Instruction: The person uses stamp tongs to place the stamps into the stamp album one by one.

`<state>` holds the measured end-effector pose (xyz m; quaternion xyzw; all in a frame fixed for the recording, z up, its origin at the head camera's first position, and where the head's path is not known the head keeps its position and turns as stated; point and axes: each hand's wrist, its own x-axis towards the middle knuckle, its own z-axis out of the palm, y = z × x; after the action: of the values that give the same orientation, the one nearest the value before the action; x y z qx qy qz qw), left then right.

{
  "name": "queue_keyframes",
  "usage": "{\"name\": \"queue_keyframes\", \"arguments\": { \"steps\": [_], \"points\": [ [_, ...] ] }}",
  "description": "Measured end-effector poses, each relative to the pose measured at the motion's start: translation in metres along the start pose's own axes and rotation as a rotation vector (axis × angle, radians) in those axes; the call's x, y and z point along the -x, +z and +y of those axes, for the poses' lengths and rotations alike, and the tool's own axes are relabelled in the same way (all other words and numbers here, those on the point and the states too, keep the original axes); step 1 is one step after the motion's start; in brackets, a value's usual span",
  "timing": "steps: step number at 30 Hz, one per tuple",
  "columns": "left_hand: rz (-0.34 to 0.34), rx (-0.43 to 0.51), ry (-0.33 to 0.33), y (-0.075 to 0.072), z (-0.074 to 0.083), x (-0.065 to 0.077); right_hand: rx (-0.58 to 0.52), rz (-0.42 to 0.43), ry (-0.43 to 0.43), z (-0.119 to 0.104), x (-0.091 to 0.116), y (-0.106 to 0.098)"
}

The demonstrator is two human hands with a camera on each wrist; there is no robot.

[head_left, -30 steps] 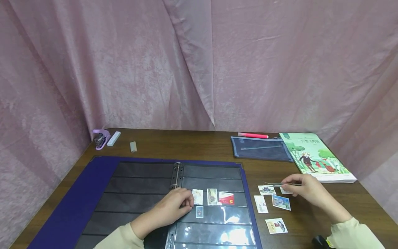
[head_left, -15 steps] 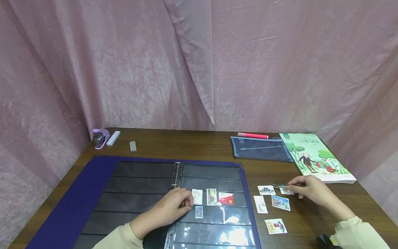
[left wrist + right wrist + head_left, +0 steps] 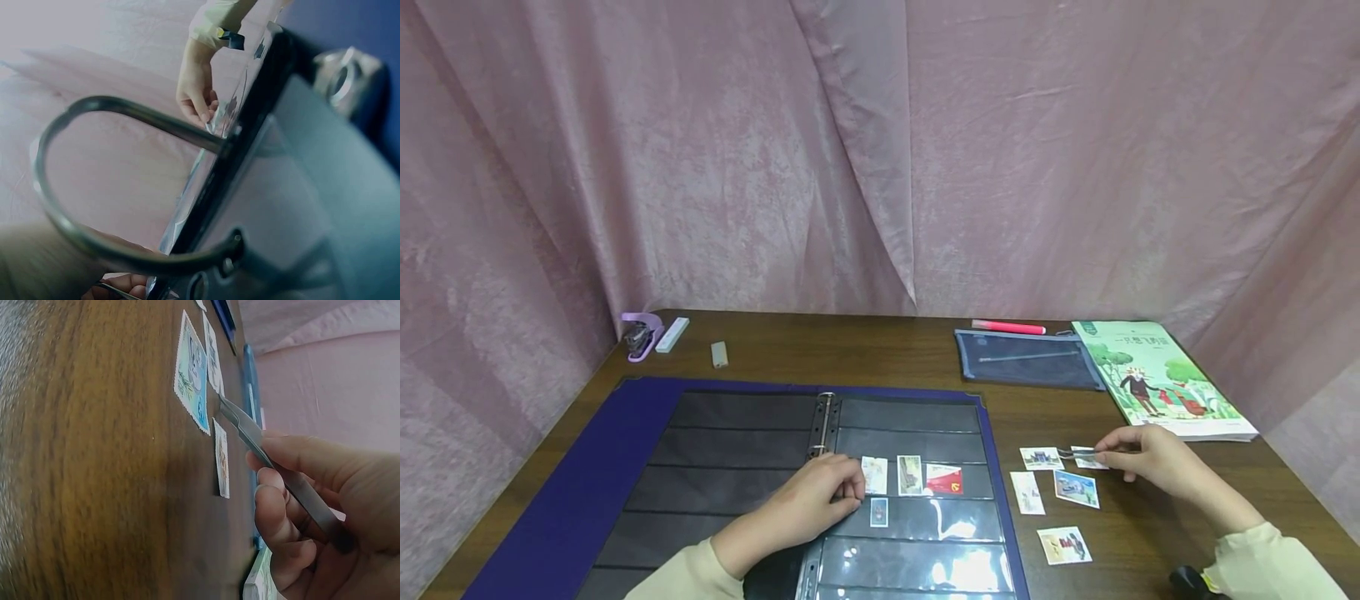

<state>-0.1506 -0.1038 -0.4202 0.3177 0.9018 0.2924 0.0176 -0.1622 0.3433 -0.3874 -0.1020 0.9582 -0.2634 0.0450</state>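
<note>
My right hand (image 3: 1138, 454) pinches metal tweezers (image 3: 275, 469) between thumb and fingers. Their tips sit low by a small stamp (image 3: 222, 456) at the back of a loose group. Around it lie a blue-toned stamp (image 3: 1076, 489), a pale stamp (image 3: 1027, 492), another stamp (image 3: 1041, 458) and a nearer one (image 3: 1064, 546). My left hand (image 3: 812, 500) rests on the open stamp album (image 3: 910, 562) beside its rings (image 3: 112, 103), fingers curled; I cannot tell whether they hold anything. Right beside it, the page pockets hold a pale stamp (image 3: 874, 475), a red-and-white stamp (image 3: 943, 479) and others.
Behind the album lie a purple stapler (image 3: 642, 335), a white box-like bar (image 3: 672, 335) and a small grey block (image 3: 719, 354). Toward the back right are a blue mesh pouch (image 3: 1028, 373), a red marker (image 3: 1008, 327) and a green picture book (image 3: 1157, 375). A pink curtain (image 3: 880, 167) hangs behind.
My right hand has moved slightly right and down with the tweezers, whose tips now come to the small back stamp. My left hand stays in place on the album.
</note>
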Motion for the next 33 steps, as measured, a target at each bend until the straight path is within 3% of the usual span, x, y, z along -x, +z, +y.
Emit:
{"name": "queue_keyframes", "arguments": {
  "steps": [8,33],
  "points": [
    [-0.002,0.004,0.0,-0.0007,0.0009,0.0005,0.01,-0.011,0.026,-0.0007,0.0007,-0.0007],
    [0.005,-0.004,0.003,-0.0007,0.0003,0.0006,-0.04,-0.052,-0.03,-0.0032,-0.0052,0.0005]
  ]
}}
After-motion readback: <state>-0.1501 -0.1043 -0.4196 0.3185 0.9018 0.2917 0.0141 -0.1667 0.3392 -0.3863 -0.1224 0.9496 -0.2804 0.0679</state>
